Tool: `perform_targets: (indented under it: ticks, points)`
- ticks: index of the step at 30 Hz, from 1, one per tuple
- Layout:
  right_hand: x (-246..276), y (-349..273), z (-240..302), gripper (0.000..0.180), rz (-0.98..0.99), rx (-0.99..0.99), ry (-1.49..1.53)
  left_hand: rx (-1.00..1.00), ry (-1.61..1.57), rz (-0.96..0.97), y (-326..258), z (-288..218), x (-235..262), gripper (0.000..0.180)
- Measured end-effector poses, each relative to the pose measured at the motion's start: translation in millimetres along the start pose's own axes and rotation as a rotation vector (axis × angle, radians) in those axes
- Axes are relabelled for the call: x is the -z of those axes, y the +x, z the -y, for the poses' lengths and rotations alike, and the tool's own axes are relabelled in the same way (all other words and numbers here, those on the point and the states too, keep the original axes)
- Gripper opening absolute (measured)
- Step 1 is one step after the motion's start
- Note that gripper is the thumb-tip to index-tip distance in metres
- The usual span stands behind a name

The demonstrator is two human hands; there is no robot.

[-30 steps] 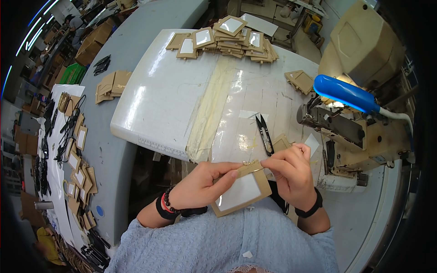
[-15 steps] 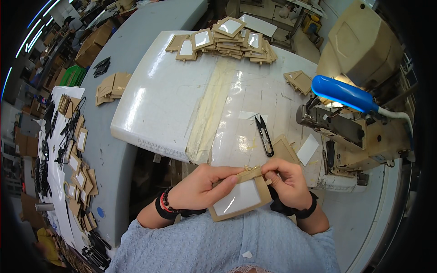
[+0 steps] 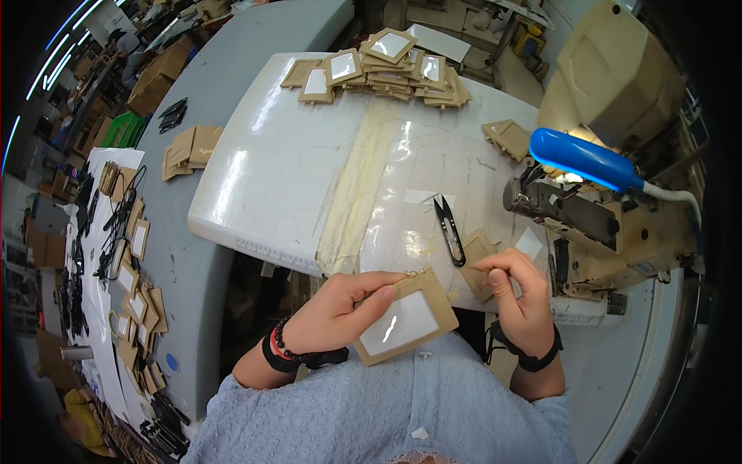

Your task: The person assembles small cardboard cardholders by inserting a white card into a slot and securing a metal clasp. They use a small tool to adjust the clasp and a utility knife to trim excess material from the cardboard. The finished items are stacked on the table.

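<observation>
My left hand [image 3: 340, 309] grips a beige card holder [image 3: 452, 309] by its upper left part, thumb on top. The holder has a clear window with a white panel behind it, a small metal fitting at its top edge and a small tab at its right side. It is tilted above my lap. My right hand [image 3: 525, 301] is off to the right, apart from the holder, with thumb and forefinger drawn together; anything between them is too small to make out. Beyond it, a flat beige piece [image 3: 481, 259] lies on the table beside black thread snips [image 3: 448, 232].
A pile of similar holders [image 3: 390, 46] stands at the table's far edge. To the right is a sewing machine [image 3: 576, 213] with a blue lamp [image 3: 583, 158]. More holders [image 3: 139, 305] and black cords lie on the grey surface [image 3: 189, 309] at left.
My right hand has let go of the holder's top right corner and moved away to the right. The holder has turned slightly in my left hand, which keeps its grip.
</observation>
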State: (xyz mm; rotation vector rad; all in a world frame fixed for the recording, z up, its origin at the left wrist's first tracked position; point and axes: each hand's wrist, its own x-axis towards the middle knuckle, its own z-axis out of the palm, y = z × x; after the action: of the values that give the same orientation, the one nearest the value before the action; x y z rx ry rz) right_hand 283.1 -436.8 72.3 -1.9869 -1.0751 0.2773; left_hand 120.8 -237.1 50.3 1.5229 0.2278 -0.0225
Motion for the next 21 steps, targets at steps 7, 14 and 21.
perform_targets:
  ticks: [7,14,21]
  points:
    - [-31,-4,0,0.024,0.128,-0.233,0.671,-0.083,-0.007,-0.060,10,-1,-1,0.030]
    - [-22,20,5,0.013,-0.058,-0.131,0.598,-0.045,-0.387,0.139,16,-1,-3,0.032]
    - [-10,36,12,0.019,0.149,0.023,0.188,0.183,-0.231,0.242,29,-11,-5,0.034]
